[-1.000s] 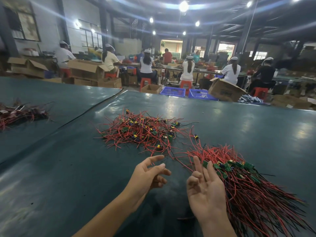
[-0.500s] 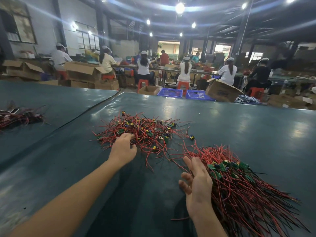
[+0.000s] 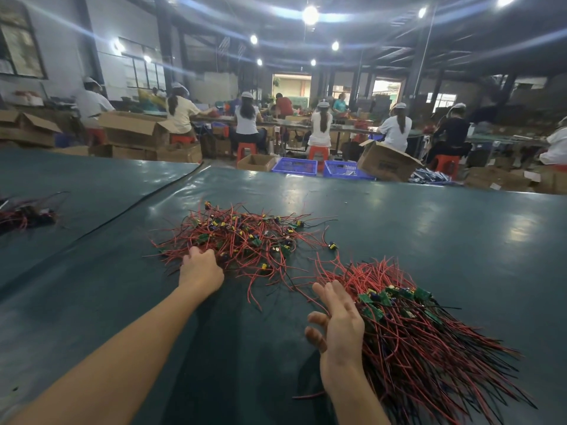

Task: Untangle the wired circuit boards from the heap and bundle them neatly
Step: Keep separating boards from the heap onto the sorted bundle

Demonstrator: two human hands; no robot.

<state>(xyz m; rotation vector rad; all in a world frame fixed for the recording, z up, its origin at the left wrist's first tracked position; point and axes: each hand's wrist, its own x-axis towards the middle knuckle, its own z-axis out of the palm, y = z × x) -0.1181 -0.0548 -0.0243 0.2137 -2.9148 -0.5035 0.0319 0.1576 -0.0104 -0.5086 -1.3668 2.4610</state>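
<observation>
We lose the fingertips of our left hand (image 3: 201,269) in the heap (image 3: 242,237); the bundle (image 3: 429,348) runs off the bottom edge, the far pile (image 3: 24,214) off the left.

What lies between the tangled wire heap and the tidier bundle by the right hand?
In the head view, mostly bare dark green tabletop, crossed by a few stray red wires and one small loose yellow-and-black component.

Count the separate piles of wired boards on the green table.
3: a tangled heap at the left hand, an aligned bundle beside the right hand, and a small pile far left, partly cut off.
</observation>
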